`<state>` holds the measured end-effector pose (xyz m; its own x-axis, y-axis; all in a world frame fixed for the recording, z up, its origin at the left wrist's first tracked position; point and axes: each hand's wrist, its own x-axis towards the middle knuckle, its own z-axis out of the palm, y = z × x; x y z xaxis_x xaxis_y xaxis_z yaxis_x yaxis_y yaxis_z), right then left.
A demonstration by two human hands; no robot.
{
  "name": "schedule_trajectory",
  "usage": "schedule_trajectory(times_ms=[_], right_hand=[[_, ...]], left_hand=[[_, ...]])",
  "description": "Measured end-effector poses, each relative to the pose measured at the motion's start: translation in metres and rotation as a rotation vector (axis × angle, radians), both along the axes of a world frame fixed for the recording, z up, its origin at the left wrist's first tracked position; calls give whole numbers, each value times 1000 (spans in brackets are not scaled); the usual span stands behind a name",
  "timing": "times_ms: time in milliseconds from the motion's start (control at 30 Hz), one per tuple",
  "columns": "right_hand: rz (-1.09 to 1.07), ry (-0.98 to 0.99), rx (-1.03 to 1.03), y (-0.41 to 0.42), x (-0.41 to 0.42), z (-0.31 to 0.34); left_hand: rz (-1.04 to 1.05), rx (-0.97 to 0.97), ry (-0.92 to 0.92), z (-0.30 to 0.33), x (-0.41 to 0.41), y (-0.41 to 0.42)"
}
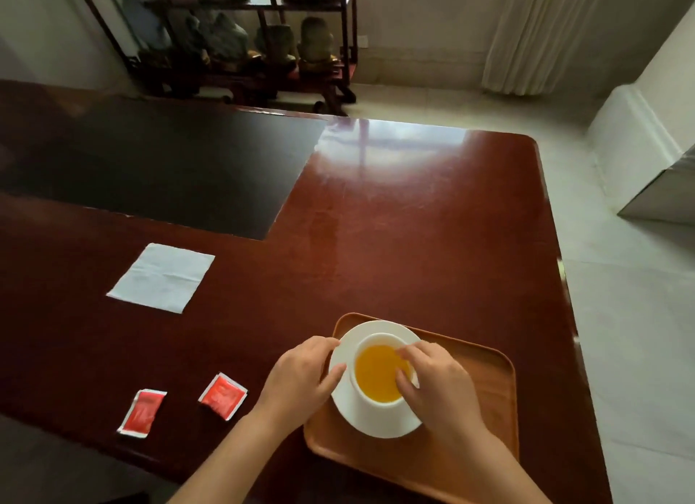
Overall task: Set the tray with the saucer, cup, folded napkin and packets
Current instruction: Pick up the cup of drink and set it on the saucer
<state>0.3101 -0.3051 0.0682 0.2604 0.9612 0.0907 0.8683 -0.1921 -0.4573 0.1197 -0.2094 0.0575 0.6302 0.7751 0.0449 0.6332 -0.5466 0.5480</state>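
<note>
my left hand [301, 375] pinches the saucer [348, 347] rim at nine o'clock, steadying it; right hand [438, 387] grips the full cup [378, 375], seating it level on the tray [496, 390].

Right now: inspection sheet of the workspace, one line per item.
Surface: glossy red-brown table, dark inset panel.
Job's things: cup of orange liquid on saucer, on wooden tray; napkin flat, unfolded, and two red packets off the tray.
Clutter: nothing seen.
Grippers: left hand holds saucer rim; right hand grips cup rim.
Cables: nothing seen.
Surroundings: shelf of stones, curtain, pale floor.
</note>
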Motion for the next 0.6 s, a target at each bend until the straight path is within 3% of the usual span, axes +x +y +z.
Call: schedule_trajectory(times_ms=[100, 233, 600], right_hand=[[113, -117, 11, 19, -25, 15], [231, -155, 42, 43, -64, 29], [355, -266, 62, 78, -192, 45]], left_hand=[[46, 187, 85, 19, -12, 1], [150, 299, 176, 35, -48, 0], [331, 343, 251, 50, -181, 9]])
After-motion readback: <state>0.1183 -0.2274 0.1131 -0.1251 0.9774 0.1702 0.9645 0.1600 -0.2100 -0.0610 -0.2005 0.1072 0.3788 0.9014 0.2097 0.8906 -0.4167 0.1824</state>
